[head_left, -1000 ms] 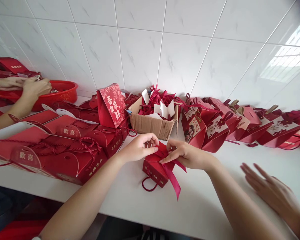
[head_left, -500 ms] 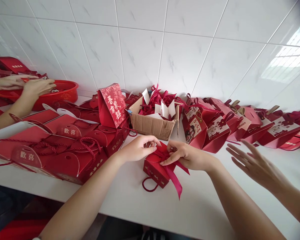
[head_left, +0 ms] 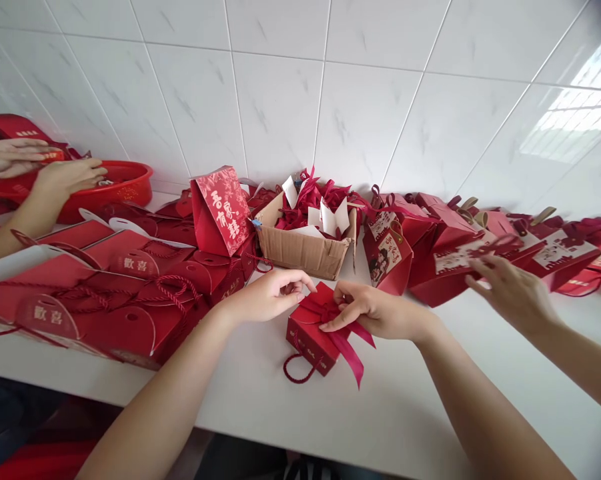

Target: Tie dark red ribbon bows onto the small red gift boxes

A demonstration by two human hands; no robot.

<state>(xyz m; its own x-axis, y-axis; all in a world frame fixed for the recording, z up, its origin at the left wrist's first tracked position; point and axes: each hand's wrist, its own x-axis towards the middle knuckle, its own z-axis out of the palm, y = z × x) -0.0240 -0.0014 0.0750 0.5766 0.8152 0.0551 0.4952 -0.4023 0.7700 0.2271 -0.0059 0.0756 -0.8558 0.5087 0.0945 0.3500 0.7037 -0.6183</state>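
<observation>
A small red gift box with a cord handle stands on the white counter in front of me. A dark red satin ribbon is on its top, one tail hanging down the front. My left hand pinches the ribbon at the box's upper left. My right hand pinches the ribbon at the upper right, fingers closed on the bow.
A cardboard box of ribbons and white tags sits behind. Flat red boxes lie left, finished red gift boxes right. Another person's hand reaches those from the right. A third person's hands work at a red basin.
The other person's hand on the right has moved up and away from the counter edge onto the finished boxes. My own hands stay on the ribbon with small finger shifts.
</observation>
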